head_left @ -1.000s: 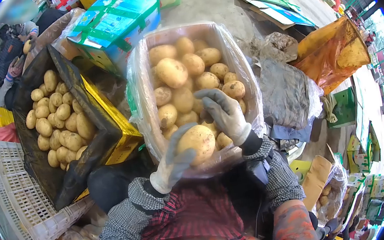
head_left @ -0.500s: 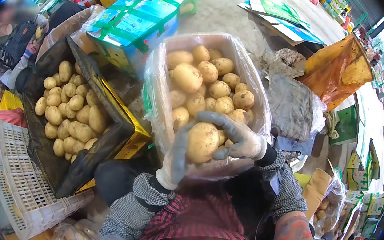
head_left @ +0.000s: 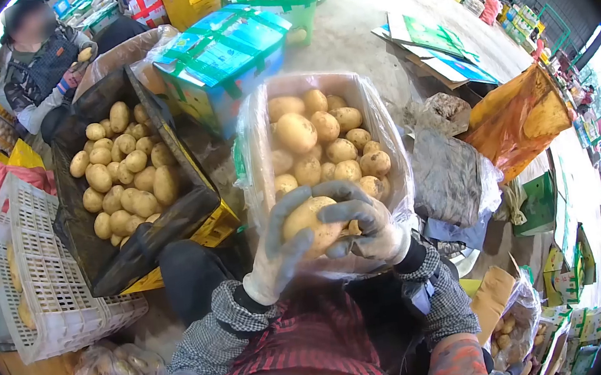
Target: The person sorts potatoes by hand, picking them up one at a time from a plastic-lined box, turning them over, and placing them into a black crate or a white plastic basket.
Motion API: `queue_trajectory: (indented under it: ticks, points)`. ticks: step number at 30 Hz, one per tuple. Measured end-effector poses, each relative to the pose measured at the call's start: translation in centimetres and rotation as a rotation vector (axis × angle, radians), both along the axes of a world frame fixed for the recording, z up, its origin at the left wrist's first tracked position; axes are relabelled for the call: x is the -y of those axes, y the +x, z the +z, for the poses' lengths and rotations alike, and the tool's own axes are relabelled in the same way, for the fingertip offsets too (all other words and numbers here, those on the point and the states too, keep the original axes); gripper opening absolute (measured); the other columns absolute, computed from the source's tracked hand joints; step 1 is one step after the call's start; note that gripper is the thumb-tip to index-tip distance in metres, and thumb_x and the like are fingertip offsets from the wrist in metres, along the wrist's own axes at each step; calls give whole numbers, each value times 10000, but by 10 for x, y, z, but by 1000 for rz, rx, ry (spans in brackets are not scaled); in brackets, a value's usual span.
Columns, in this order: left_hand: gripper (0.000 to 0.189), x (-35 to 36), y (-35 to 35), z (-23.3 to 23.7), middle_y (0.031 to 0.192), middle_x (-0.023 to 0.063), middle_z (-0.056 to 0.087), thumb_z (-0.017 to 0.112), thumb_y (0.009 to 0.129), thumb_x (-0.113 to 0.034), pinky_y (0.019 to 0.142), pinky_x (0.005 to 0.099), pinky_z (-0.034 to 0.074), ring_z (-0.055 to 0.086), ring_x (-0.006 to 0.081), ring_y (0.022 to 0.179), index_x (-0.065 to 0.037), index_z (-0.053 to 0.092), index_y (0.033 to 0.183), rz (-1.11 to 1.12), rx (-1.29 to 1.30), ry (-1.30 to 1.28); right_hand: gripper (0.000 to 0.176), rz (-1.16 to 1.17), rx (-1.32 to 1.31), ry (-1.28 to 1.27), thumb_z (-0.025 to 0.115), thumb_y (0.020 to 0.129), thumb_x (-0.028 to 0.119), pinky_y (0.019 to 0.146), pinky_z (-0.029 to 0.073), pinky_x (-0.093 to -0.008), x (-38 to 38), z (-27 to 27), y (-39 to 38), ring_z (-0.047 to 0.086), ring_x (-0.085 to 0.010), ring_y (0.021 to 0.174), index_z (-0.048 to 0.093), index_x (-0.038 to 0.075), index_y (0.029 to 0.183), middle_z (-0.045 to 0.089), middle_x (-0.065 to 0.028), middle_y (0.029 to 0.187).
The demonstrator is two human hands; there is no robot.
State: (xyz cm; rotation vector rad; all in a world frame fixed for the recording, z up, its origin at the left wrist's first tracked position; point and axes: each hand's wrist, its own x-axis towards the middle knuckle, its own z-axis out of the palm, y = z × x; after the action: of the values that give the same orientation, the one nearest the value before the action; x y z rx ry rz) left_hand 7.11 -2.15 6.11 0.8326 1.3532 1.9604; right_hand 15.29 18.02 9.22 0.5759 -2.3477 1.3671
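A large potato is held between my two gloved hands above the near end of a plastic-lined box. My left hand has its fingers along the left side of the potato, and my right hand curls over its right side. Beneath and beyond them, the box holds several loose potatoes. To the left stands a black-lined yellow crate with many smaller potatoes in it.
A white slatted basket stands at the left. Behind the box is a blue carton with green tape. Dark plastic sheeting and an orange bag lie to the right. Another person sits at the upper left.
The view has shifted slightly, bringing more of the other person into sight. My fingers have moved round the potato, and my left fingers now reach further over its front.
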Motion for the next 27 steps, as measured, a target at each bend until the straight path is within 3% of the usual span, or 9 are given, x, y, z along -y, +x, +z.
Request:
queue_trajectory:
  ticks: [2, 5, 7, 9, 11, 16, 22, 26, 27]
  points:
    - [672, 5, 4, 9, 1431, 125, 446, 635, 960, -350, 1111, 361, 379, 460, 216, 1307, -11, 371, 1477, 0, 19, 6, 525, 42, -82, -23, 897, 702, 95, 880, 524, -384, 4, 2, 2, 603, -340, 1115, 591, 96, 1129, 519, -240, 1353]
    - [592, 10, 6, 16, 1423, 142, 450, 623, 947, -147, 1092, 354, 390, 484, 223, 1279, -42, 393, 1482, 48, -167, 15, 517, 45, -64, -119, 892, 706, 79, 881, 523, -374, 9, 0, 8, 610, -330, 1122, 577, 95, 1117, 531, -236, 1344]
    - [597, 13, 11, 20, 1423, 141, 449, 631, 941, -136, 1093, 355, 391, 482, 223, 1282, -41, 395, 1481, 55, -186, 33, 490, 35, -45, -337, 891, 710, 83, 872, 526, -374, 20, -8, 11, 610, -331, 1129, 575, 86, 1086, 540, -234, 1340]
    - [596, 15, 14, 23, 1424, 139, 448, 632, 938, -129, 1095, 355, 390, 482, 223, 1284, -42, 398, 1479, 48, -155, 60, 471, 22, -56, -324, 886, 719, 86, 863, 529, -374, 22, -3, 13, 612, -332, 1128, 575, 77, 1073, 547, -231, 1336]
    - [588, 15, 19, 27, 1424, 137, 448, 628, 939, -123, 1098, 354, 387, 482, 224, 1287, -43, 401, 1476, 25, -78, 95, 460, 2, -102, -82, 880, 731, 89, 856, 532, -372, 16, 15, 14, 615, -333, 1120, 577, 68, 1077, 553, -228, 1331]
    - [582, 17, 20, 28, 1408, 138, 460, 612, 949, -176, 1095, 353, 392, 494, 231, 1279, -53, 397, 1476, 54, -105, 72, 572, 56, -168, -64, 863, 742, 72, 851, 534, -370, 14, 11, 14, 629, -317, 1094, 569, 51, 1233, 574, -214, 1298]
    - [620, 15, 22, 22, 1406, 140, 464, 600, 960, -243, 1096, 361, 394, 494, 240, 1282, -27, 358, 1489, 15, 98, 107, 591, -21, 272, -480, 858, 734, 82, 852, 534, -368, 23, 22, 27, 643, -281, 1049, 582, 49, 1256, 604, -203, 1249]
    - [641, 6, 25, 15, 1419, 138, 457, 578, 987, -282, 1111, 360, 374, 474, 232, 1299, 18, 328, 1495, -67, 314, 36, 579, -180, 149, -102, 848, 726, 143, 844, 538, -393, 13, 18, 21, 645, -285, 1030, 600, 30, 1237, 624, -174, 1185]
    - [634, 4, 30, 9, 1421, 133, 461, 547, 1012, -302, 1119, 362, 362, 462, 220, 1305, 29, 316, 1500, -76, 131, 17, 509, -228, 111, -25, 800, 798, 144, 816, 528, -344, 13, 12, 20, 640, -231, 971, 594, 17, 1246, 641, -131, 1120]
